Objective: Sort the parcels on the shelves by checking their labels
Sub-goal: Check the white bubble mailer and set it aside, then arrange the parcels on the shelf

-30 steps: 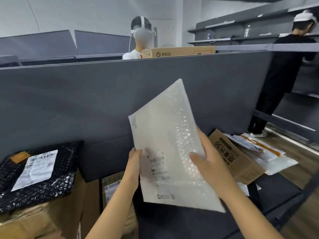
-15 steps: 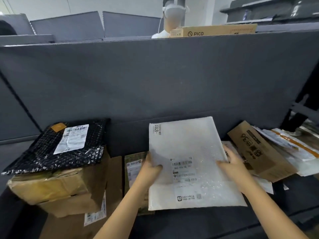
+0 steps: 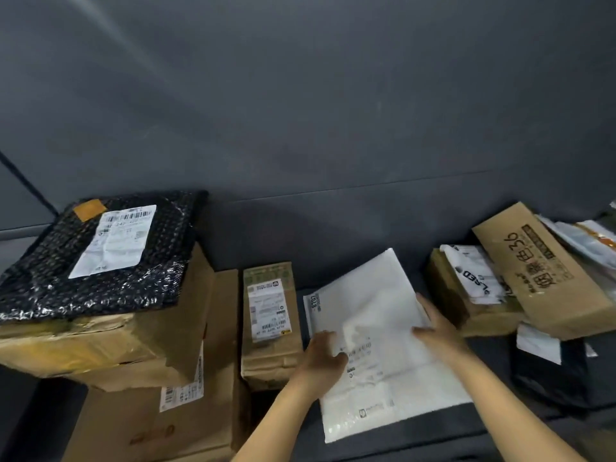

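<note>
A white bubble mailer (image 3: 376,315) with a printed label lies almost flat on the dark shelf (image 3: 416,438), label side up. My left hand (image 3: 321,358) grips its left edge, thumb on top near the label. My right hand (image 3: 436,325) holds its right edge. Left of it stands a small brown carton (image 3: 270,328) with a white label. Further left, a black bubble mailer (image 3: 100,251) with a label rests on a big brown box (image 3: 110,348).
Another carton (image 3: 186,418) lies under the big box at the lower left. At the right sit a brown box with a white bag (image 3: 473,288), a printed cardboard box (image 3: 546,268), flat mailers (image 3: 586,238) and a black bag (image 3: 550,378). A grey back panel (image 3: 300,111) rises behind.
The white mailer went from upright in front of me down to the shelf between the cartons. My view tilted down; the people and upper shelves left the frame.
</note>
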